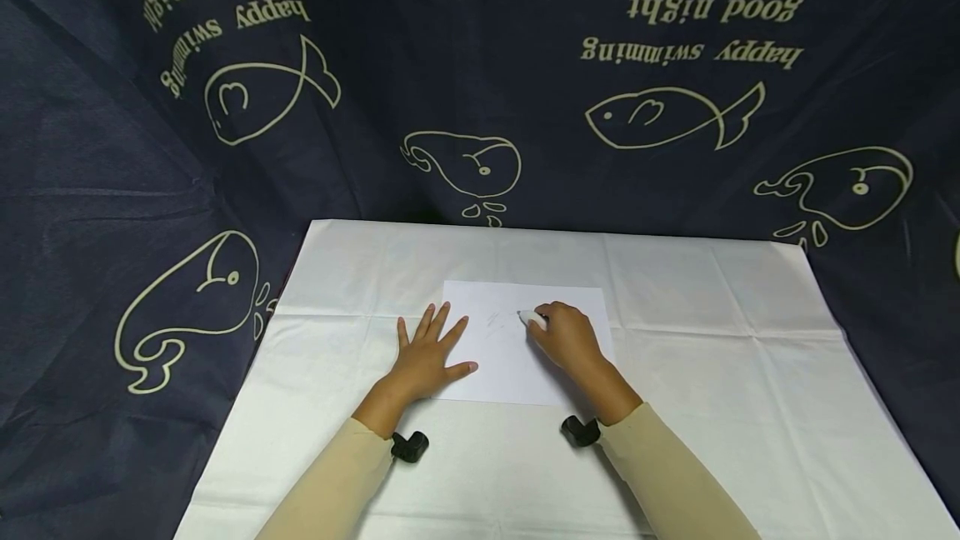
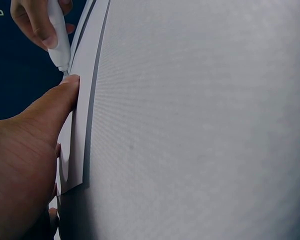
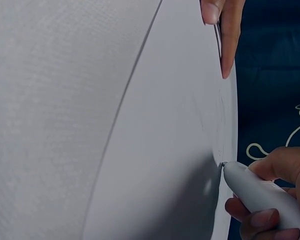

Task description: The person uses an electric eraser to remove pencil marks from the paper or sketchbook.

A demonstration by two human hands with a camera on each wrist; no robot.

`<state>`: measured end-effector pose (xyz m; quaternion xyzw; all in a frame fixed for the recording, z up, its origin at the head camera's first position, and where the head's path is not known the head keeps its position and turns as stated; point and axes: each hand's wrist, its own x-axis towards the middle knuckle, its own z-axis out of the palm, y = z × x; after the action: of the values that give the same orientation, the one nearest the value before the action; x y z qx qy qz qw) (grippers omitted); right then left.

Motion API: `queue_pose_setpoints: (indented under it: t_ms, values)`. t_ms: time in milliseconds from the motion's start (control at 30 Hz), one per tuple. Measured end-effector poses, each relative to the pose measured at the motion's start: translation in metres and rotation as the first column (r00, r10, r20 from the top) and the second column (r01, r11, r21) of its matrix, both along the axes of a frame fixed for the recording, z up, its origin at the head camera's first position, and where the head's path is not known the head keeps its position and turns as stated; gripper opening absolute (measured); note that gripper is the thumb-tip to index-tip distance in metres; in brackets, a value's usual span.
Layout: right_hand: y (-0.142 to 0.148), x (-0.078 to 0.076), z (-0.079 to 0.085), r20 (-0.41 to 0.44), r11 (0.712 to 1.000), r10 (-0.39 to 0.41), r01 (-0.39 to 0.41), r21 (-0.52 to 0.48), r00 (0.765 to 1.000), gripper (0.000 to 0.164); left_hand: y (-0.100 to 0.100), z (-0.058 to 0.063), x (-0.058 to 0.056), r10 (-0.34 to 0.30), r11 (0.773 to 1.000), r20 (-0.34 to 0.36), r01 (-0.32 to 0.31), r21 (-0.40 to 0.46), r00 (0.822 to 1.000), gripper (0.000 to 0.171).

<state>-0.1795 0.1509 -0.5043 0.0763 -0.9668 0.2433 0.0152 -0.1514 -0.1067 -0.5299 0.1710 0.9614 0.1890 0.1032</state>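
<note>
A white sheet of paper (image 1: pixel 510 377) lies on the table, with faint grey lines (image 1: pixel 496 321) near its middle. My left hand (image 1: pixel 425 361) rests flat with spread fingers over the sheet's left edge. My right hand (image 1: pixel 568 340) grips a thick white pen-shaped tool (image 3: pixel 262 192) with a thin dark tip. In the right wrist view that tip meets the paper near the lines, to the right of them in the head view. The left wrist view shows the left thumb (image 2: pixel 57 102) extended on the paper, with the tool beyond it.
A creased white cloth (image 1: pixel 720 382) covers the table. Behind and beside it hangs dark blue fabric (image 1: pixel 465 48) printed with fish, whales and lettering. Each wrist carries a small black camera, one by the left sleeve (image 1: pixel 326 477), one by the right sleeve (image 1: pixel 675 469).
</note>
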Motion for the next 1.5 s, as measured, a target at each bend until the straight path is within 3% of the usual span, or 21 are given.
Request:
queue_pose_setpoints:
  t_ms: [1500]
  values:
    - [-0.010,0.002,-0.001,0.005,1.000,0.000,0.000,0.000,1.000,0.029,0.000,-0.002,0.000,-0.001,1.000,-0.011,0.001,0.002,1.000,0.081]
